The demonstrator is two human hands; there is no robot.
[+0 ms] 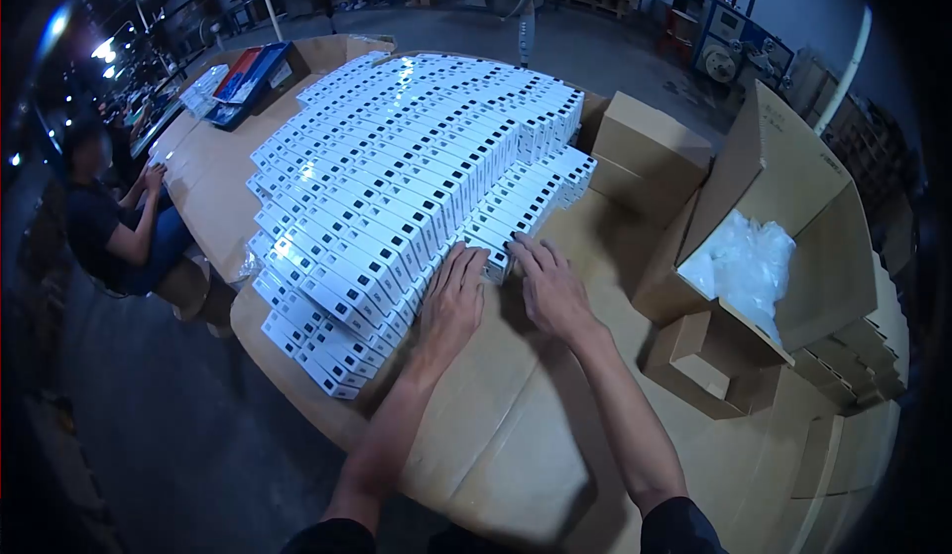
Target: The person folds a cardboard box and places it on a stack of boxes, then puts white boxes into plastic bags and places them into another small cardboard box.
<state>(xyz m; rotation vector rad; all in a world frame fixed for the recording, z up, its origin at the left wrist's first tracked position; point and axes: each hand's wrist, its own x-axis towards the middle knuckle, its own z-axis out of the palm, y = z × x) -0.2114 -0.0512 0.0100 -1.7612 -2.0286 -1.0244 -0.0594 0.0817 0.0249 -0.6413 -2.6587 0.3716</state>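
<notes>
With dark sleeves [680,527] at frame bottom, touching white boxes [397,187] near center with left hand [454,294] and right hand [555,294], both unclenched.

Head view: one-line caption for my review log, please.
Two bare hands, left and right, at the near edge of stacked small white boxes on a brown cardboard-covered table.

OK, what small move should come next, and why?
Probably a gentle inward nudge by the left hand and right hand, squaring the near end of the lower row of slim white boxes: fingertips sit at either side of it, and the boxes' edges look slightly uneven.
</notes>
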